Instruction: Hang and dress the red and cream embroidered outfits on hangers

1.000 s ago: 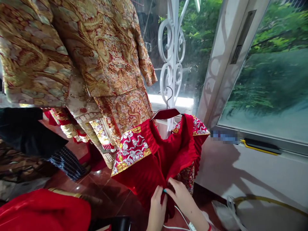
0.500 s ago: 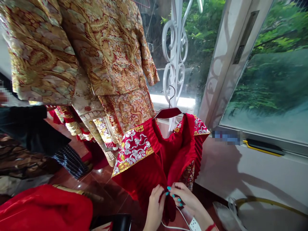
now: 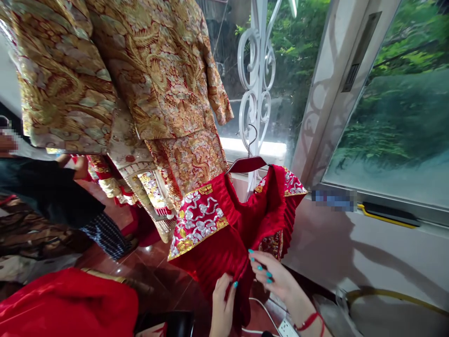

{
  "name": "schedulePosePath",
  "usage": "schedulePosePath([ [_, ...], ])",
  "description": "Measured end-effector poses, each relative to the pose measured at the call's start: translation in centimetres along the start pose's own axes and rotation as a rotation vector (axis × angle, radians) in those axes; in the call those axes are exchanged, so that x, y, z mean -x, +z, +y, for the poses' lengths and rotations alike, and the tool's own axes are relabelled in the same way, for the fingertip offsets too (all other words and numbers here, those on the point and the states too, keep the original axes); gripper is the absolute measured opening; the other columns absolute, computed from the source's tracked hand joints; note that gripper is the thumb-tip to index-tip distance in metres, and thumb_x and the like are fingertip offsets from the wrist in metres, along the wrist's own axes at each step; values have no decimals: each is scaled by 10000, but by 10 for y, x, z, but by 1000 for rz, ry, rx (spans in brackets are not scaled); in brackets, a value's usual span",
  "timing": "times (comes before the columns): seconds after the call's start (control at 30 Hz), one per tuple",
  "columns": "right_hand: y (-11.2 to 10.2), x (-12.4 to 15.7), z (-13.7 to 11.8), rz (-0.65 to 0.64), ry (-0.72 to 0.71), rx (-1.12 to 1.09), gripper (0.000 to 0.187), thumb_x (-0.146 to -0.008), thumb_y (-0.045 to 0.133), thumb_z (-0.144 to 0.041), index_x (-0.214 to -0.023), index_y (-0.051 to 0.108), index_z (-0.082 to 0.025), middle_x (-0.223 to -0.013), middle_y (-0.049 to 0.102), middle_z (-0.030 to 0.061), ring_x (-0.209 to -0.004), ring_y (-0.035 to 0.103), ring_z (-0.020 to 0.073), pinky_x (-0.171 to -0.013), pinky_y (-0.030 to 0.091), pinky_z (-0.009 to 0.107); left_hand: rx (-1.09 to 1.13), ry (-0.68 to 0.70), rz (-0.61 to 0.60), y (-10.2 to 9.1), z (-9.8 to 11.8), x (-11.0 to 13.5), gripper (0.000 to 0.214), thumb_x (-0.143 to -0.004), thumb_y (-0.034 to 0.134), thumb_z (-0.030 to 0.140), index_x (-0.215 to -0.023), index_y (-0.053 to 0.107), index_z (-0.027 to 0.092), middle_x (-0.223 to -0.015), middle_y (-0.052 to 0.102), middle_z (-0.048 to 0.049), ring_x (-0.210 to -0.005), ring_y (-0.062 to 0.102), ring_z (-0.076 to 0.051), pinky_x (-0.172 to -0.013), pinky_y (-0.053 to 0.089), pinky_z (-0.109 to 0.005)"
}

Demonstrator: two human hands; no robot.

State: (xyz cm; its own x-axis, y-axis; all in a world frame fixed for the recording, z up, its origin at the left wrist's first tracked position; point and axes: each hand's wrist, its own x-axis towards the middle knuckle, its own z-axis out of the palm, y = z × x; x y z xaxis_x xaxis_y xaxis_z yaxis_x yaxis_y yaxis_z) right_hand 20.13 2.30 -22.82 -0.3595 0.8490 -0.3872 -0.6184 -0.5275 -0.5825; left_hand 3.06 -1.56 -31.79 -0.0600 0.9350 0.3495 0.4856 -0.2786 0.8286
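A red pleated skirt with silver and gold embroidered panels hangs from a dark red hanger, its front opening facing me. Low on the left edge of that opening, my left hand pinches the cloth between thumb and fingers. My right hand, with turquoise nails and a red string at the wrist, is beside the opening's right side. Its fingers are half bent and spread, with nothing visible in them; the index fingertip is at the cloth or just in front of it.
Gold embroidered jackets hang at the left. Behind the skirt stands a white scrolled metal post before a window. A person in dark clothes is at far left. Red cloth lies at lower left; a white power strip is below my right hand.
My hands have parted: the right has moved up and right off the cloth's lower opening with its fingers spreading, while the left has shifted slightly left and down, still on the skirt.
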Motion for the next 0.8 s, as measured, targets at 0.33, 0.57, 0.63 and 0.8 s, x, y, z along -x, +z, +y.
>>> schedulePosePath([
  [0.33,24,-2,9,68,-141,253,589,-490,819,-655,-611,481,-189,-416,398,-101,-342,220,10,-373,108,196,-206,334,91,-35,99,-54,263,-925,454,190,-1135,610,211,-1067,642,-93,-986,647,-193,-843,552,-307],
  [0.57,28,-1,9,54,-172,236,581,-539,813,-632,-625,445,-191,-470,415,-97,-375,217,4,-395,113,193,-832,545,-256,-52,167,-152,390,-853,412,3,-1124,632,177,-1090,656,-92,-917,662,-220,-737,551,-321],
  [0.63,26,-1,10,55,-174,238,579,-553,805,-638,-633,445,-191,-471,405,-101,-380,210,5,-399,111,194,-727,572,-213,-55,166,-153,315,-900,412,42,-1053,643,192,-1019,655,-57,-858,653,-180,-711,535,-278],
  [0.8,25,-7,14,36,-195,249,595,-548,788,-662,-624,427,-196,-475,415,-99,-367,196,5,-395,102,205,-644,620,30,-64,168,-142,360,-929,431,119,-1246,573,214,-965,603,-55,-892,579,-198,-803,511,-325],
])
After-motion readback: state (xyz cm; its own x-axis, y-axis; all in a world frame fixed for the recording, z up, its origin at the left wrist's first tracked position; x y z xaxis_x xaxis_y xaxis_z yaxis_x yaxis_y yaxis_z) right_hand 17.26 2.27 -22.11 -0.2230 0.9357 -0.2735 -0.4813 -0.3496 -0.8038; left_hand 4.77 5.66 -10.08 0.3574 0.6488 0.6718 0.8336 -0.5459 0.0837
